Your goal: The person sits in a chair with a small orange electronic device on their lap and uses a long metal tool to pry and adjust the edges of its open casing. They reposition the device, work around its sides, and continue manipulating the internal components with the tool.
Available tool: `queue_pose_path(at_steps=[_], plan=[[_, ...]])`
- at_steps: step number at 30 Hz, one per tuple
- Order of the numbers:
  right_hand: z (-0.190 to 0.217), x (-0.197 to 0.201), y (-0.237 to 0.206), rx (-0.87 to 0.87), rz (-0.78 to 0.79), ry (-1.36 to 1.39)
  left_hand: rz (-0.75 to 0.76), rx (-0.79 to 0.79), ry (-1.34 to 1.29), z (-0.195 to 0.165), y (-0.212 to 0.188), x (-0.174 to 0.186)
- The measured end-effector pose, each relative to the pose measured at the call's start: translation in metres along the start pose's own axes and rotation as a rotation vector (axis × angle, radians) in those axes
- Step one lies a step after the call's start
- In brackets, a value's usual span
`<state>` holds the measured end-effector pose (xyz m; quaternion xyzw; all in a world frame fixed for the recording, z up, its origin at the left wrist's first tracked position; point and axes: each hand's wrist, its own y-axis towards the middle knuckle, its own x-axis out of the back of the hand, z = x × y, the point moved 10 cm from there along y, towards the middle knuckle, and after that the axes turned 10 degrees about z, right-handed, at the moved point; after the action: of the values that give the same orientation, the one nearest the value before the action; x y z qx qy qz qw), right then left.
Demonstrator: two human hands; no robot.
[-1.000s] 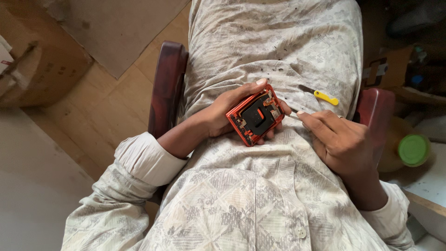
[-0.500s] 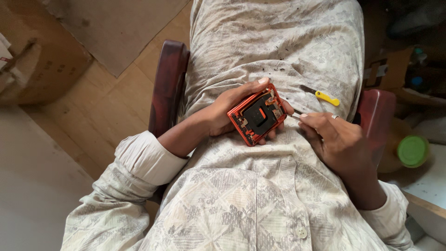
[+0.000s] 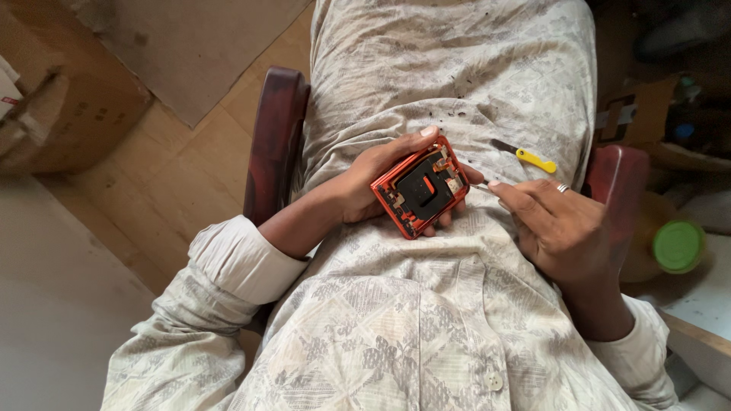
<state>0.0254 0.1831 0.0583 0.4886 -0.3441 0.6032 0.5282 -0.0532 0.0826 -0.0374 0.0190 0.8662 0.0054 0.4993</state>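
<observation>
My left hand [image 3: 373, 179] grips an opened orange device [image 3: 420, 189] with a black part and small metal pieces showing inside, held over my lap. My right hand [image 3: 556, 228] sits just right of it, fingers pinched around a thin tool whose dark tip [image 3: 483, 183] touches the device's right edge. A ring is on one finger of that hand. A small screwdriver with a yellow handle [image 3: 534, 159] lies on the patterned cloth of my lap, beyond my right hand.
I sit in a chair with dark red wooden armrests [image 3: 276, 137]. A cardboard box [image 3: 68, 114] stands on the wooden floor at the left. A container with a green lid [image 3: 678, 246] is at the right, beside a cluttered shelf.
The orange device has tilted slightly in my left hand. My right hand has shifted a little, keeping the tool tip at the device's edge.
</observation>
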Motion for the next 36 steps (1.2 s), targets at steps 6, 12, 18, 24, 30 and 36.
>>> queue_pose_path(at_steps=[6, 12, 18, 24, 30, 36], plan=[[0.008, 0.004, 0.002, -0.007, -0.024, 0.015, -0.002, -0.007, -0.022, 0.000, 0.000, 0.001], [0.009, 0.013, 0.000, -0.004, -0.112, 0.036, 0.030, -0.023, -0.056, -0.002, 0.002, 0.000], [0.007, 0.013, 0.000, -0.005, -0.127, 0.064, 0.015, -0.019, -0.023, -0.002, 0.000, 0.000], [0.010, 0.014, 0.001, -0.039, -0.090, 0.029, -0.018, -0.006, 0.021, -0.003, -0.002, 0.000], [0.007, 0.008, 0.004, -0.028, -0.034, 0.127, -0.051, -0.016, 0.059, -0.003, -0.003, -0.002], [0.005, 0.004, 0.002, 0.056, -0.030, 0.098, -0.044, 0.001, 0.041, -0.001, -0.002, -0.005]])
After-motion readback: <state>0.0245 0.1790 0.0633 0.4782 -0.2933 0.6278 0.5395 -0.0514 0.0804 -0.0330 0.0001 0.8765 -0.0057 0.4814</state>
